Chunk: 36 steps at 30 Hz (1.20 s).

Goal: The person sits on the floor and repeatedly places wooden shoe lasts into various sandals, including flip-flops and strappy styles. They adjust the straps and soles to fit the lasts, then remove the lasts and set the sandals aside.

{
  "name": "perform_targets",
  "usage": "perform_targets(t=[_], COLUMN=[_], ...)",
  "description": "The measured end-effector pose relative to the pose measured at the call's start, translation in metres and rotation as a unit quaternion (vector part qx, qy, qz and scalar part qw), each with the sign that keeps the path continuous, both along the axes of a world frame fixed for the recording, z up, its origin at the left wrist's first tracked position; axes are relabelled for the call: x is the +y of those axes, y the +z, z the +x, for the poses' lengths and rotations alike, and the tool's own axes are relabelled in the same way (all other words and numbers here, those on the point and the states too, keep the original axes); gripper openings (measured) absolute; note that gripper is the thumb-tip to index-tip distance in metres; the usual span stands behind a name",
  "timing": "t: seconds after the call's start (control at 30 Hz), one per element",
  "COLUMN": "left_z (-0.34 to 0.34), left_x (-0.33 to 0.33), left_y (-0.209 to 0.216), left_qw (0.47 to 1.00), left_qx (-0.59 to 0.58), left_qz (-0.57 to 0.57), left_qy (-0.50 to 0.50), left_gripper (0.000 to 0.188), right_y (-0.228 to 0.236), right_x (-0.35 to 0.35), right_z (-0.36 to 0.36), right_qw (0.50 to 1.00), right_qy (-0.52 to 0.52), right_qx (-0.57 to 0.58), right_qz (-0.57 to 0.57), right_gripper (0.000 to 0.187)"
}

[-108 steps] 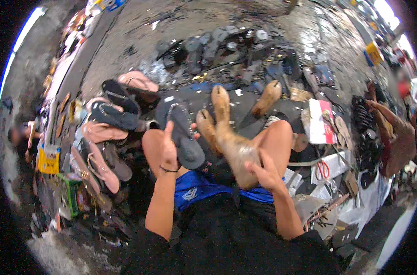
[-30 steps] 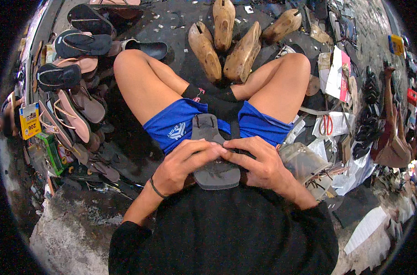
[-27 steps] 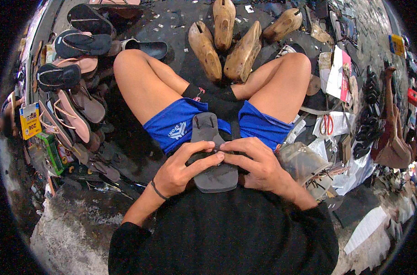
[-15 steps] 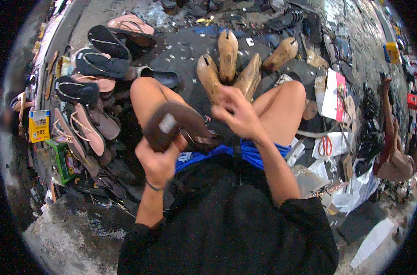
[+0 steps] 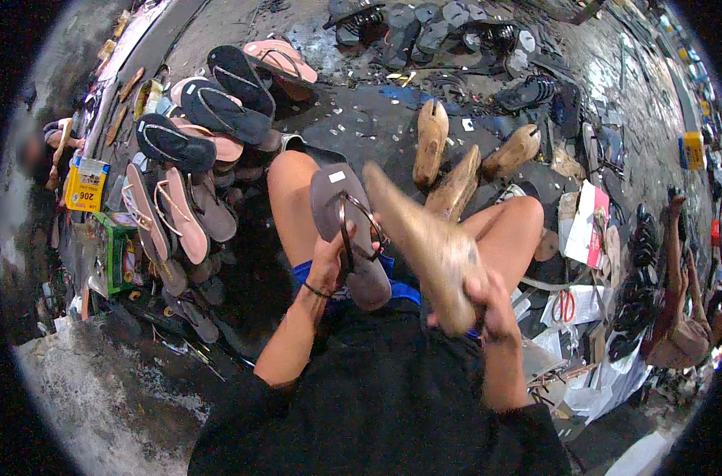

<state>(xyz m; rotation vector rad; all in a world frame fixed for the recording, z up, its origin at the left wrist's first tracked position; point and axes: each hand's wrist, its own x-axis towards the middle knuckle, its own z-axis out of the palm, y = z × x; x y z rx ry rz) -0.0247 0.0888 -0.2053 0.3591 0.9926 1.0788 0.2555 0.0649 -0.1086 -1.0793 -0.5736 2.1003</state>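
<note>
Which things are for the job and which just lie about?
Job, probably:
brown sandal, in the left hand
wooden foot shape, in the right hand
three more foot shapes

Lying about, it seems:
yellow container
green box
pink-edged card

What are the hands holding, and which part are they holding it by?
The left hand holds a flat, grey-brown, shiny-strapped sandal around its middle; the right hand holds a tan, foot-shaped wooden block by its thick end, nearest the body.

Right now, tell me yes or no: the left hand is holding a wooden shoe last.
No, the left hand holds a brown thong sandal, while the right hand grips a wooden shoe last.
</note>
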Motion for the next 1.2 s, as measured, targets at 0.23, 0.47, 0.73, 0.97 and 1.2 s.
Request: perform_targets(t=[0.23,0.47,0.73,0.97,1.2], left_z=[0.005,-0.002,0.007,0.007,0.009], left_x=[-0.021,-0.030,-0.034,-0.023,0.014], left_y=[-0.033,0.007,0.000,-0.015,0.018], left_qw=[0.994,0.992,0.989,0.981,0.983], left_qx=[-0.044,0.008,-0.028,0.010,-0.117], left_qz=[-0.030,-0.074,-0.077,-0.074,0.045], left_qy=[0.097,0.101,0.123,0.181,0.137], left_gripper=[0.071,0.075,0.088,0.088,0.073], right_y=[0.013,0.038,0.006,-0.034,-0.004], right_x=[-0.038,-0.017,-0.010,-0.004,0.011], right_z=[-0.068,-0.075,-0.113,-0.149,-0.134], right_qw=[0.803,0.745,0.755,0.733,0.706], right_qy=[0.117,0.239,0.144,0.048,-0.033], right_qx=[-0.454,-0.512,-0.510,-0.513,-0.486], right_qz=[0.367,0.354,0.385,0.443,0.514], right_gripper=[0.067,0.068,0.066,0.065,0.068])
